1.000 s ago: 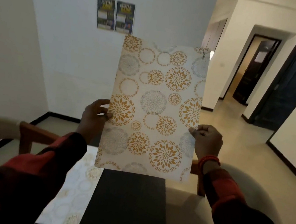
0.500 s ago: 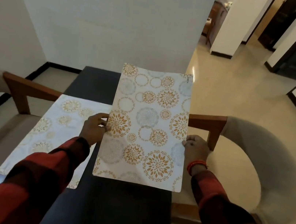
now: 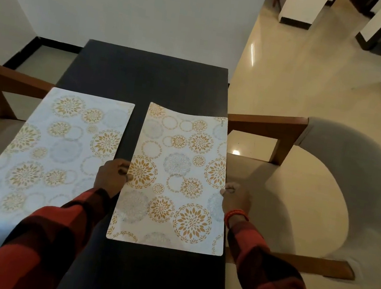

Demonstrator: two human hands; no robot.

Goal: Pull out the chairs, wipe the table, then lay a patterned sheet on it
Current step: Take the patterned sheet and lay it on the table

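the patterned sheet (image 3: 174, 179) is pinched at its side edges by the left hand (image 3: 112, 174) and right hand (image 3: 236, 197), kept level over the table (image 3: 150, 74); beyond the grip its far edge seems slightly lifted.

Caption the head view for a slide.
Both hands, left hand and right hand, hold a patterned sheet over the dark table.
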